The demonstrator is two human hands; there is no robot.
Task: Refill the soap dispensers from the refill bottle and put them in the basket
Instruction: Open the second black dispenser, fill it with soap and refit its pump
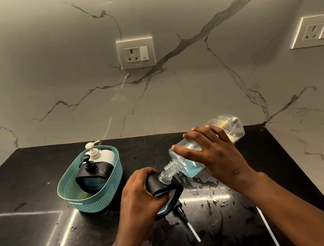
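Refill bottle (187,166), gripped tilted in the right hand (213,155), meets the open black dispenser (165,188) clutched by the left hand (141,199).

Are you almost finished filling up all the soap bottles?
Nearly! Two dispensers, a black one and a white one, already stand in the teal basket. The right hand tips the refill bottle into a third dispenser, which the left hand grips. Its pump lies on the counter. Left: finish pouring, refit the pump, put it in the basket.
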